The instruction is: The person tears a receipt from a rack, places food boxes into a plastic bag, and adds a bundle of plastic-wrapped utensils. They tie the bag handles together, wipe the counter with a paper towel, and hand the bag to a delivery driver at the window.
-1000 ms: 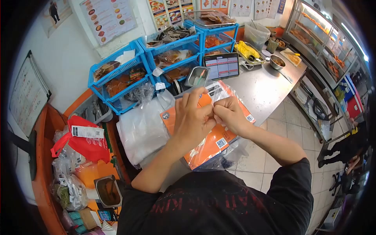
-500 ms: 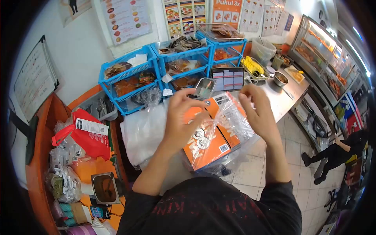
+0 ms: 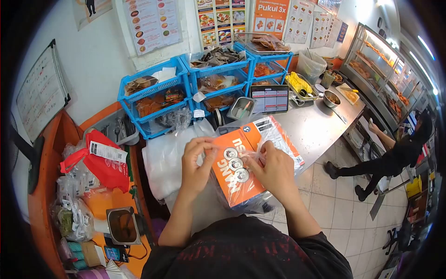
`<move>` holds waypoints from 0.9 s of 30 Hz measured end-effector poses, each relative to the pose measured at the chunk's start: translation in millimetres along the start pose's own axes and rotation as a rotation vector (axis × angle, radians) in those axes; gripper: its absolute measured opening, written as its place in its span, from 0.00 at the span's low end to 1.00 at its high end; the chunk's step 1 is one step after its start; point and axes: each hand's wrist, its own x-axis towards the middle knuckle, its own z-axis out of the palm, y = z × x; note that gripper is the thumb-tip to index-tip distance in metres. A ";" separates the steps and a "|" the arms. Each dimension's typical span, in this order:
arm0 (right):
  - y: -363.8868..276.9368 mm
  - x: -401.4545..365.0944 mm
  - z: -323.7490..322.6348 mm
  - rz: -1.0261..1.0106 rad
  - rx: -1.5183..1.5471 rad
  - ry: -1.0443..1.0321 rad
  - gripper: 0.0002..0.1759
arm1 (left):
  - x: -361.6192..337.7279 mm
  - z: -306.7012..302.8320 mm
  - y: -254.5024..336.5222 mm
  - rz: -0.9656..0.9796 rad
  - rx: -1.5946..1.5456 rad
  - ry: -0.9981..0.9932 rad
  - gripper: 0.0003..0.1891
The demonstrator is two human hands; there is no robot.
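An orange box with white print lies in a clear plastic bag at the counter's near edge. My left hand is over the box's left side, its thumb and fingers pinched on the thin clear plastic. Above the middle of the box my right hand is closed on a gathered part of the same bag. Clear plastic stretches between the two hands. A stack of clear bags lies to the left of the box.
Blue baskets of packed food, a tablet and a metal container stand behind the box. At the left are a red bag and a metal tray. Another person stands at the right.
Both hands have come down onto the bag, the right one moving left to the box's middle and closing on plastic. The other person has moved left and reaches out an arm.
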 end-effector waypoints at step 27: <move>60.1 37.1 -14.6 -0.370 0.316 0.096 0.08 | -12.0 19.2 3.3 0.001 0.326 -0.029 0.08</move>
